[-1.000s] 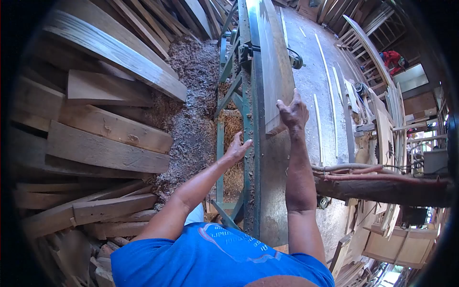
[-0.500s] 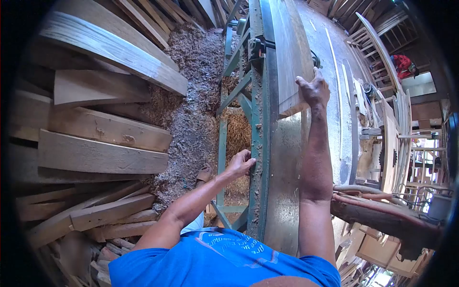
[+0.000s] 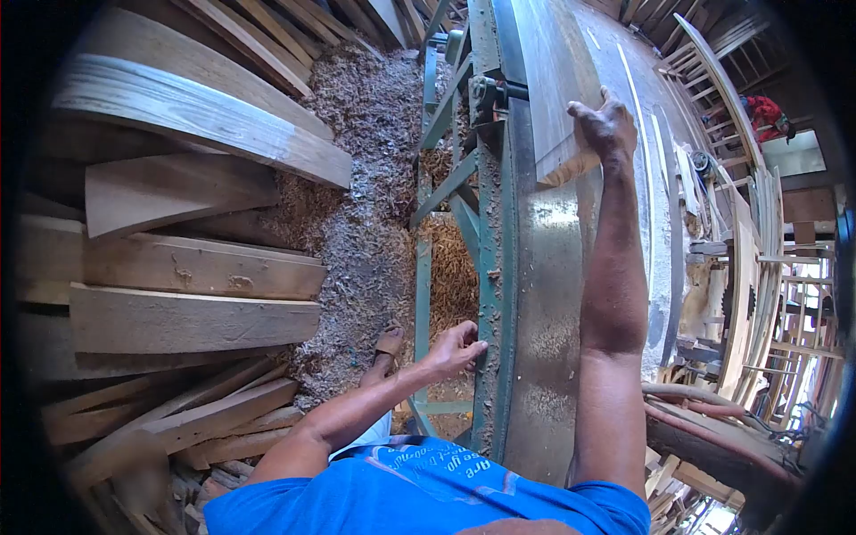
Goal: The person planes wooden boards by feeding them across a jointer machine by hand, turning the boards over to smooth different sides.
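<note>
Since the earlier frame, the board (image 3: 560,85) has slid farther up the desk (image 3: 546,348), my right hand (image 3: 611,132) going with it, while my left hand (image 3: 456,349) has come back along the green rail (image 3: 489,374). I have the right hand at the board's near right corner, thumb and fingers spread apart against it. The left fingers are curled, holding nothing I can make out, with the thumb at the rail on the desk's left side. The board lies flat on the far part of the desk. Left of the desk I see shavings (image 3: 366,214) on the floor, then stacked planks (image 3: 192,319); well off to its right, a person in red (image 3: 765,114).
</note>
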`<action>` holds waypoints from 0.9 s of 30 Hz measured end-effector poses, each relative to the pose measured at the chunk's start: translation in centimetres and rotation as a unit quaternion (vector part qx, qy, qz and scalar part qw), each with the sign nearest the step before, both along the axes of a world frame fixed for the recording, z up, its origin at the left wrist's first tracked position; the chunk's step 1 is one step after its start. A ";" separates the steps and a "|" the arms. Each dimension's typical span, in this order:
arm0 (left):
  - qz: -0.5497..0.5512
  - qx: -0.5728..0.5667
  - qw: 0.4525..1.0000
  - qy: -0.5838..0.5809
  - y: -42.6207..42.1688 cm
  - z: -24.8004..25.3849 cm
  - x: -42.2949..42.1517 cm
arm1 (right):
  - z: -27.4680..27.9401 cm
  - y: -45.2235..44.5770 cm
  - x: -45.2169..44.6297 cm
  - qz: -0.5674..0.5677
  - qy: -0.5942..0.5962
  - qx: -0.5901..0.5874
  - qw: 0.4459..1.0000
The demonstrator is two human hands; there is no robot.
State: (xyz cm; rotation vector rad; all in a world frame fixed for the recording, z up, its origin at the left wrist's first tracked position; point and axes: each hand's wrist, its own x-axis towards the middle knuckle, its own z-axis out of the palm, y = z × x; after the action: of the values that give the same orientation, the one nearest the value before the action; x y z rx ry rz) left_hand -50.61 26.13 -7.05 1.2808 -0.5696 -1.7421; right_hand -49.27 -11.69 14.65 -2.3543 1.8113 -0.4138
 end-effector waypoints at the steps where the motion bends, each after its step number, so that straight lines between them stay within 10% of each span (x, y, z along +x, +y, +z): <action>1: -0.007 0.001 1.000 0.007 -0.1 -0.2 0.2 | -0.3 -0.8 0.4 0.004 -0.002 -0.005 1.000; 27: -0.085 -0.060 0.995 -0.002 -0.3 -1.5 1.0 | -2.8 -20.5 11.1 -0.007 0.047 -0.048 0.998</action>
State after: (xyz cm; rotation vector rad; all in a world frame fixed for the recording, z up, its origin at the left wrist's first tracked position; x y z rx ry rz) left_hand -49.64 25.79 -8.58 1.1794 -0.7929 -1.8135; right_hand -38.14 -32.24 11.81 -2.4664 1.8899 -0.4077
